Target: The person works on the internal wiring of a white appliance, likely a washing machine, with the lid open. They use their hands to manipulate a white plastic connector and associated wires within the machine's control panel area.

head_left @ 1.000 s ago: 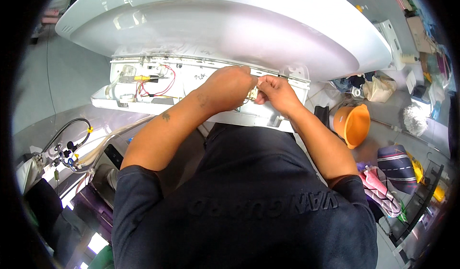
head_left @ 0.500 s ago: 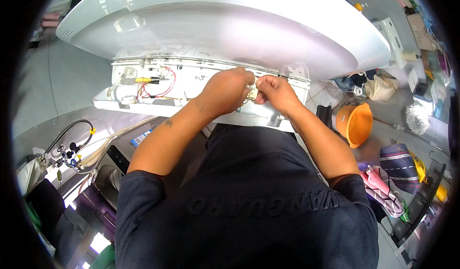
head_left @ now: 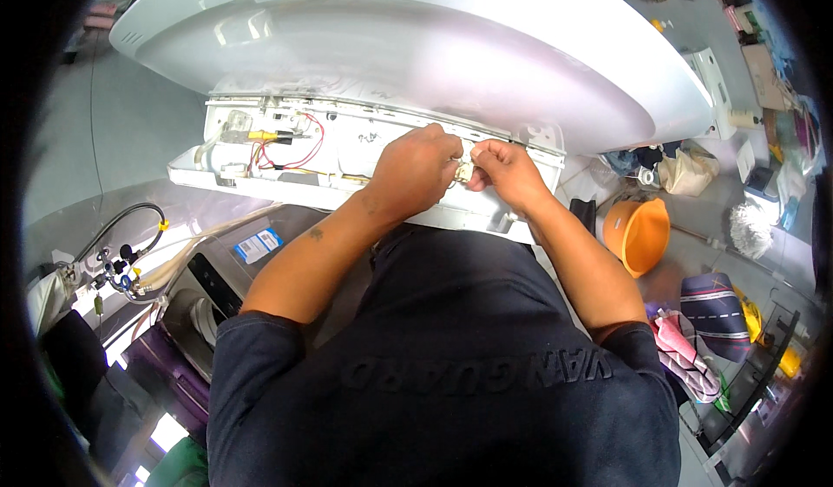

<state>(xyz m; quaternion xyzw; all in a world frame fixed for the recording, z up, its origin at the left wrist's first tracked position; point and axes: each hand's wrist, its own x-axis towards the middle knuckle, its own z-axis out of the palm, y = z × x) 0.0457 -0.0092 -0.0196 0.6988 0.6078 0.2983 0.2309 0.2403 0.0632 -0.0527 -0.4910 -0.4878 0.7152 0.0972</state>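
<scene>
My left hand (head_left: 418, 171) is closed, its fingertips curled over a small white wire connector (head_left: 465, 173) above a narrow, open white trough (head_left: 347, 144). On the connector's other side, my right hand (head_left: 510, 174) pinches it between thumb and fingers. Thin wires run under my left hand, partly hidden by it. Further left in the trough lie a yellow-and-black screwdriver (head_left: 272, 136) and a loop of red wire (head_left: 319, 144). A large glossy white curved cover (head_left: 364, 44) rises right behind the trough.
On the left stands a gauge manifold (head_left: 121, 270) with a black hose. An orange basin (head_left: 638, 237) is at the right, near a beige bag (head_left: 688, 170) and a striped dark-blue cloth item (head_left: 714, 316). A purple case (head_left: 169, 370) sits at the lower left.
My fingertips have drawn slightly apart, and more of the white connector shows between them. Both hands stay at the same part of the trough; the view has shifted a little.
</scene>
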